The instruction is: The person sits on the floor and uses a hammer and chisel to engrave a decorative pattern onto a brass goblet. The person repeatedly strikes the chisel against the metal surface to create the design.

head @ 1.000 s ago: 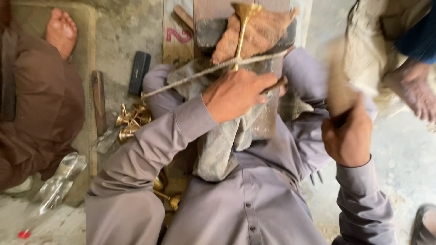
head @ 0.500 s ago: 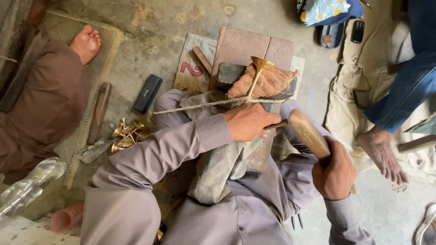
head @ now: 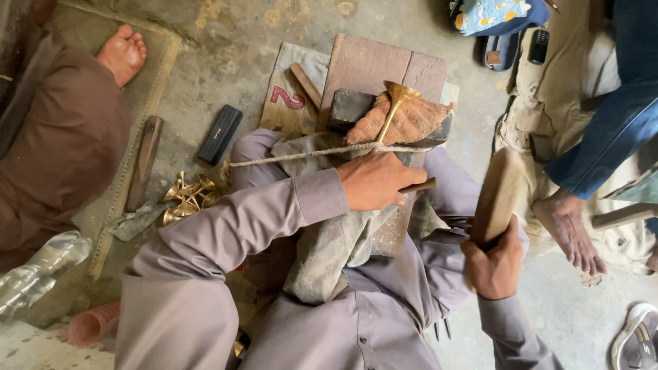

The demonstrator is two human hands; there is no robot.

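Note:
A slim brass goblet-shaped piece point(head: 395, 105) lies on a reddish cloth pad point(head: 411, 122) over a dark block point(head: 348, 106), tied down by a taut rope point(head: 295, 157). My left hand point(head: 375, 181) rests on the piece's lower end and grips a thin wooden-handled tool point(head: 419, 185) against it. My right hand point(head: 492, 264) is shut on a wooden mallet point(head: 497, 195), raised upright to the right of the piece and apart from it. A grey cloth point(head: 336, 240) drapes over my lap.
Several finished brass pieces point(head: 188, 196) lie at my left knee, near a black rectangular case point(head: 220, 133) and a wooden tool point(head: 144, 161). A seated person's bare foot point(head: 123, 53) is upper left; another person's foot point(head: 565, 229) is right. A wooden board point(head: 370, 65) lies under the block.
The view has tilted down and steadied. My right hand has swung the mallet from low near the piece up and out to the right. The left hand stays on the brass piece.

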